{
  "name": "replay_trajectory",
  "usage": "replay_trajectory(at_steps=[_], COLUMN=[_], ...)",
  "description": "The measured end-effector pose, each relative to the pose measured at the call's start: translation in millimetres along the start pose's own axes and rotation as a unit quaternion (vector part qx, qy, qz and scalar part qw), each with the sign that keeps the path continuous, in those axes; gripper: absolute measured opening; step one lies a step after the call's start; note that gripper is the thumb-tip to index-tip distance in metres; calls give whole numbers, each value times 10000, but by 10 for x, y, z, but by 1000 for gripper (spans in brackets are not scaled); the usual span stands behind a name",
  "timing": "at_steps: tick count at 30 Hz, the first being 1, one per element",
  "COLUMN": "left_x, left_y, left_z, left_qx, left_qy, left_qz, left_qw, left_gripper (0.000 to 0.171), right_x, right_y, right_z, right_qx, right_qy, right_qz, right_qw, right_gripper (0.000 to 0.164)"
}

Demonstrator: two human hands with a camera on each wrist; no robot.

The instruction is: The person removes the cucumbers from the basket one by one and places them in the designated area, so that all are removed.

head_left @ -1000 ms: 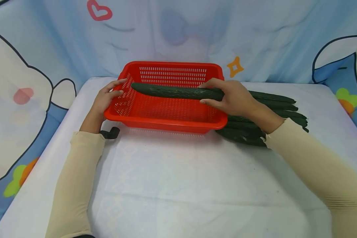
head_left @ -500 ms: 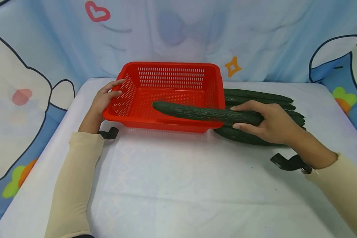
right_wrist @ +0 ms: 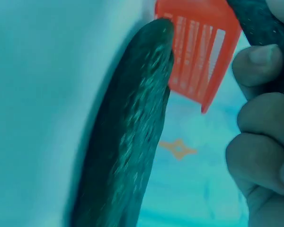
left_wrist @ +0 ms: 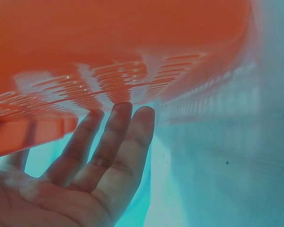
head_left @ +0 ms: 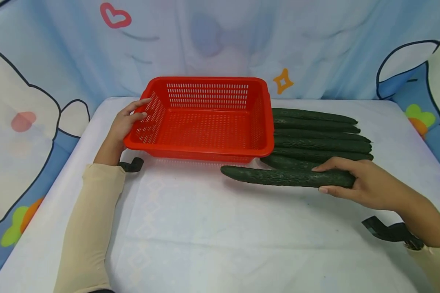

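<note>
My right hand (head_left: 374, 185) grips a long dark green cucumber (head_left: 273, 176) near its right end, thumb on the near side and fingers on the far side. It lies level over the white cloth, in front of the basket's right corner. In the right wrist view its skin (right_wrist: 255, 21) shows at the upper right beside curled fingers. My left hand (head_left: 122, 124) holds the left rim of a red plastic basket (head_left: 201, 152), which has nothing in it. Seen from the left wrist, several fingers (left_wrist: 116, 125) reach up against the basket's slotted outer wall.
Several cucumbers (head_left: 320, 144) lie side by side to the right of the basket, their left ends partly hidden by it. The nearest cucumber (right_wrist: 128, 127) looms large in the right wrist view. A white cloth (head_left: 220, 244) covers the table; a printed blue curtain (head_left: 223, 36) hangs behind.
My right hand has carried the cucumber from above the basket rightward and toward me, down to the front of the cucumber row. My left hand stays at the basket's left rim.
</note>
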State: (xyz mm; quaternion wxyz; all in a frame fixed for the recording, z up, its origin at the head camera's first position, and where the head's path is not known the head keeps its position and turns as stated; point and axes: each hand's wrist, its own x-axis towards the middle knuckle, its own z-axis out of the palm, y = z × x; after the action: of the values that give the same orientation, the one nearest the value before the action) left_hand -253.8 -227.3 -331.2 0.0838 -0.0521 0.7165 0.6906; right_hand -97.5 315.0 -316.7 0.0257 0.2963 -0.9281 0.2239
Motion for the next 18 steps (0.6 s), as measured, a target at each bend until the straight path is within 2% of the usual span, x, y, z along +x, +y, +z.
replay_trajectory(at_steps=[8,10,18], left_x=[-23,-25,-31], left_y=[-16,-20,0], left_z=[-22,-22,4], left_qx=[-46,-60,-157], left_qy=[14,2,13], left_qz=[-65,-70,-51], left_qw=[10000,10000,9999], left_gripper=[46,46,45], right_x=[-169,-195,-312], right_y=[174,218,469], right_z=[-43,-67,-144], right_qx=[-435,-539,-617], right_qy=[-294,-409,-755], right_qz=[419,642,1157], right_qw=[9977,9956,9885], right_gripper=[44,44,38])
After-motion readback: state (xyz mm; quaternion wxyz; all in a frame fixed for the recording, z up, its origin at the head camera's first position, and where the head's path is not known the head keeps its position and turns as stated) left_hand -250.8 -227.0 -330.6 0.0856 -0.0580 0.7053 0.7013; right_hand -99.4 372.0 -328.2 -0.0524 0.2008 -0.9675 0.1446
